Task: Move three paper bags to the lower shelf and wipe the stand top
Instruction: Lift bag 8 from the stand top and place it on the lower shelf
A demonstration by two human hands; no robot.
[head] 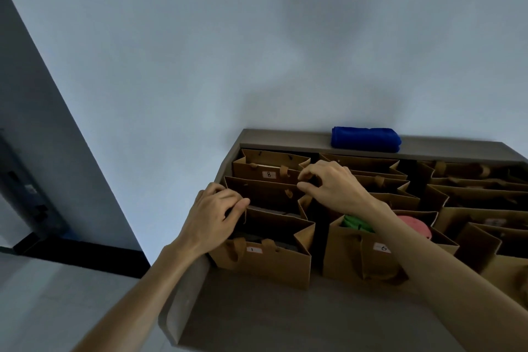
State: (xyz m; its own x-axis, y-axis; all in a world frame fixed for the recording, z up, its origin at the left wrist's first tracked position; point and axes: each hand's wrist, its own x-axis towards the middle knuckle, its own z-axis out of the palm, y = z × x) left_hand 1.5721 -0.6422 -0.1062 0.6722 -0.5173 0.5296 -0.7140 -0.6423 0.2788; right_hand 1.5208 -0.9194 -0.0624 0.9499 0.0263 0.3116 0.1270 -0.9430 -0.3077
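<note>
Pale wall (pixel 257 37), dark doorway (pixel 25 180) at left, grey floor (pixel 57 294) below.

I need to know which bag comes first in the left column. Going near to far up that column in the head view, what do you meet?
Bag labelled 1 → unlabelled bag gripped by the left hand and right hand → bag labelled 8 → blue cloth on the back ledge.

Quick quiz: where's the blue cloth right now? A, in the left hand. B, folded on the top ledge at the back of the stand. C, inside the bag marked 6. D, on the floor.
B: the blue cloth lies folded on the stand's back ledge, away from both hands.
</note>
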